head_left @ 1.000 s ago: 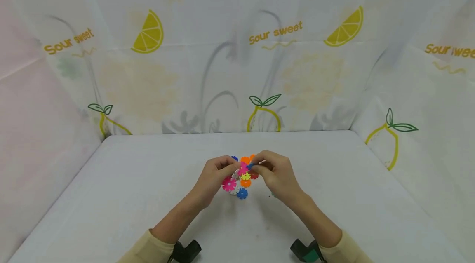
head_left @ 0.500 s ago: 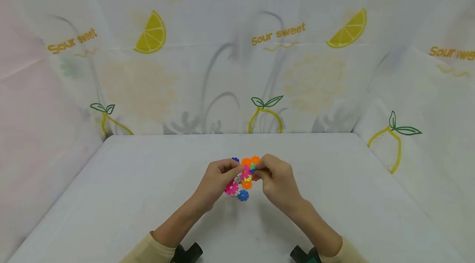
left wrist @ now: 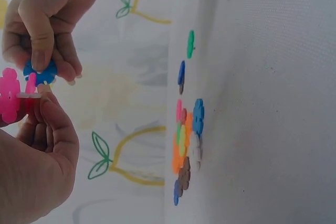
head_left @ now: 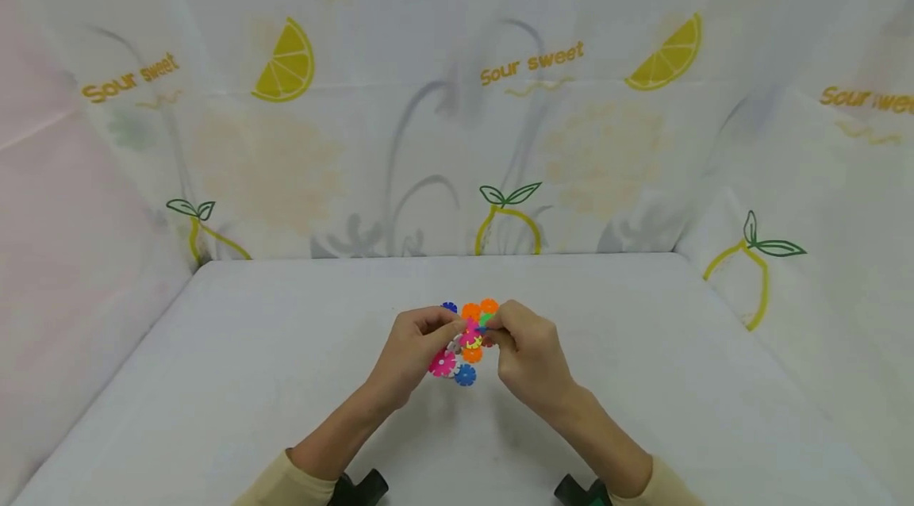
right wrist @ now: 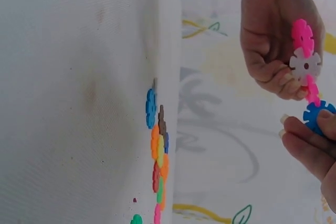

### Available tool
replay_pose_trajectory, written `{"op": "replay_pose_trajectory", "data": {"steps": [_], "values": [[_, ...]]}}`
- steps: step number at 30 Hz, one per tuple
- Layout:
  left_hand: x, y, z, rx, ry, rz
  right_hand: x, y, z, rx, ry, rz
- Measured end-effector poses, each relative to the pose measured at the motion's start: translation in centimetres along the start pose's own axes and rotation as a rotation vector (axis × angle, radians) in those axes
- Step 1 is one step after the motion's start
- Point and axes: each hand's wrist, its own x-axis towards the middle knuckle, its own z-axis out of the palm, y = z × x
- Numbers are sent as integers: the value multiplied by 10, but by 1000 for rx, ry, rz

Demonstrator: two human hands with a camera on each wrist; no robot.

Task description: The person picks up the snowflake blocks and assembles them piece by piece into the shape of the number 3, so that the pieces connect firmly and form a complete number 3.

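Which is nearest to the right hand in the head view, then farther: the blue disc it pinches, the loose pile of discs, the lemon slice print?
1. Blue disc, pinched in the right hand.
2. Loose pile of discs, on the table under both hands.
3. Lemon slice print, high on the back cloth.

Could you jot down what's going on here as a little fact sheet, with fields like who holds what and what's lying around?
Setting: white table walled by a lemon-print cloth
Left hand: pinches a joined cluster of pink and white flower discs
Right hand: pinches a single blue flower disc right by that cluster
Height: both held above the table
On the table: a loose pile of flower discs in orange, blue, green, pink, yellow, brown and white
Sleeves: pale yellow
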Motion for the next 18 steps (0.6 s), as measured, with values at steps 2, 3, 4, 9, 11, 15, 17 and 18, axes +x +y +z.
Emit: {"op": "replay_pose_trajectory", "data": {"steps": [2, 3, 4, 9, 11, 15, 17, 18], "values": [[0, -1, 0, -2, 18, -6, 0, 0, 1, 2, -10, -1], [-1, -1, 1, -1, 25, -7, 0, 1, 1, -2, -11, -11], [0, -2, 1, 2, 28, -7, 0, 1, 1, -11, -10, -20], [0, -6, 3, 13, 48, -3, 0, 4, 1, -47, -21, -64], [0, -6, 4, 17, 51, -1, 0, 4, 0, -49, -37, -55], [0, -4, 4, 39, 41, -5, 0, 4, -2, -13, -60, -36], [0, -1, 4, 50, 29, 2, 1, 4, -3, 5, -62, -28], [0, 1, 4, 55, 26, 5, 2, 3, -5, 13, -64, -25]]}}
